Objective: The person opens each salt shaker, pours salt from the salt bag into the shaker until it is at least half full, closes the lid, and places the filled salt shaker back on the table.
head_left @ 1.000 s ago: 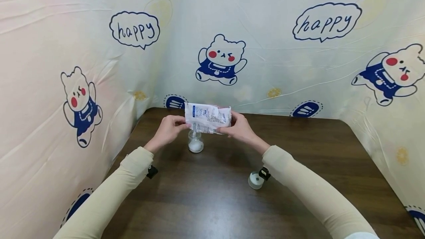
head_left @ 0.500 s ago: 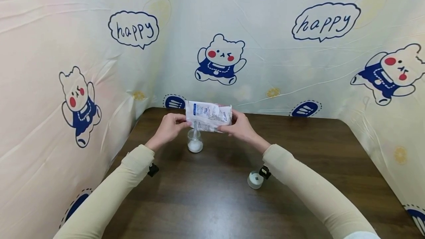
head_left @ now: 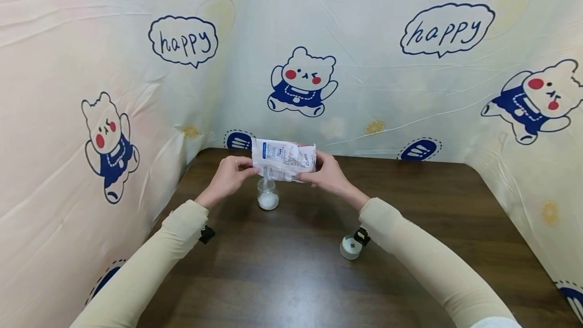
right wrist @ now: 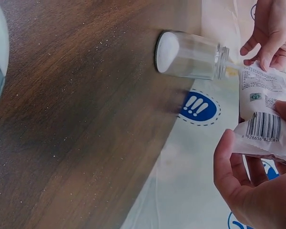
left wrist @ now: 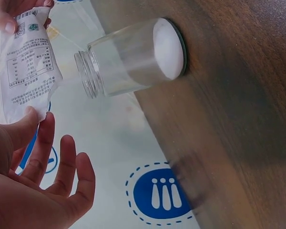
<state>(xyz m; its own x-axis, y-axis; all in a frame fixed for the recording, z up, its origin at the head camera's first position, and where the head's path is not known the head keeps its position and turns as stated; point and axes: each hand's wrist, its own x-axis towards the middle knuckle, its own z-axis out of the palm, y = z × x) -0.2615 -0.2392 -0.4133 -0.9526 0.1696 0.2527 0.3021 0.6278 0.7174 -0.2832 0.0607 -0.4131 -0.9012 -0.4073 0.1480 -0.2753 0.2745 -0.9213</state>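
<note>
In the head view a white printed packet is held up over a clear glass jar. My left hand pinches the packet's left corner between thumb and index finger. The other left fingers stay spread off the packet in the left wrist view. At the packet's right end, my right hand grips it, thumb on the near face. A thin white stream runs from the packet's corner into the jar's mouth. White grains cover the jar's bottom. The packet's far side is hidden.
A round white-topped lid or tub stands on the brown wooden table, close to my right wrist. Fine white specks lie scattered on the table in the right wrist view. A printed curtain encloses the table's back and sides.
The packet and both hands have shifted very slightly left over the jar in the last half second. The grip of both hands looks the same, and the jar stands where it was.
</note>
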